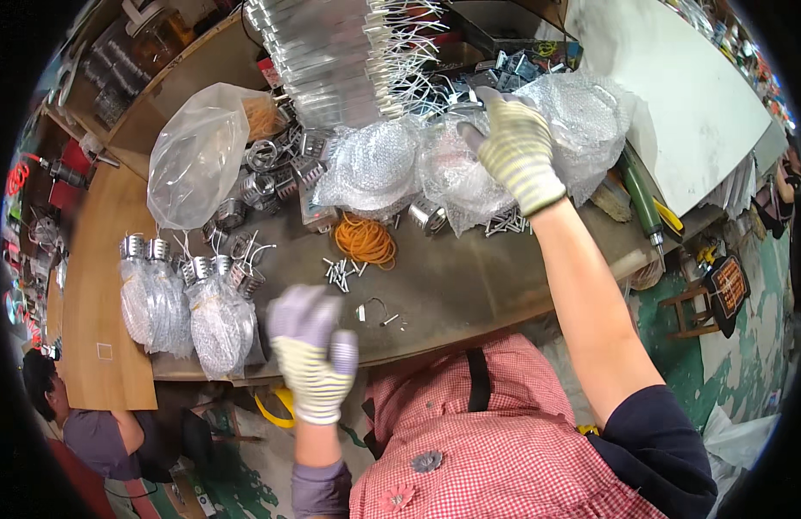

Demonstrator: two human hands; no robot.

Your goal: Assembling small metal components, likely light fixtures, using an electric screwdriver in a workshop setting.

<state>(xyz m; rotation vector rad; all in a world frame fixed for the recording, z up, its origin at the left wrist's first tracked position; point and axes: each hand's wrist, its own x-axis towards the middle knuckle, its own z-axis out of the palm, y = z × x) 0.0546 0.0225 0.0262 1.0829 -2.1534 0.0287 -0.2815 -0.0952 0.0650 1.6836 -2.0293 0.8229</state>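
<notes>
My right hand (521,151), in a striped glove with grey fingertips, reaches over bubble-wrapped parcels (379,164). Its thumb and fingers are apart, with nothing visible between them. Just beyond the fingertips lies a heap of small grey metal parts (508,71). My left hand (314,355), gloved alike, hovers over the bench's front edge, slightly blurred. Its thumb stands off from the fingers and no object shows in it. Ahead of that hand are loose screws (338,273), a small wire piece (389,319) and orange rubber bands (366,241).
Bubble-wrapped bundles with metal collars (219,324) lie at the left front. Behind them are a clear plastic bag (197,160) and slotted metal rings (262,186). A tall stack of shiny parts with white wires (327,65) rises behind. A green power screwdriver (641,195) rests right. A person (102,428) is lower left.
</notes>
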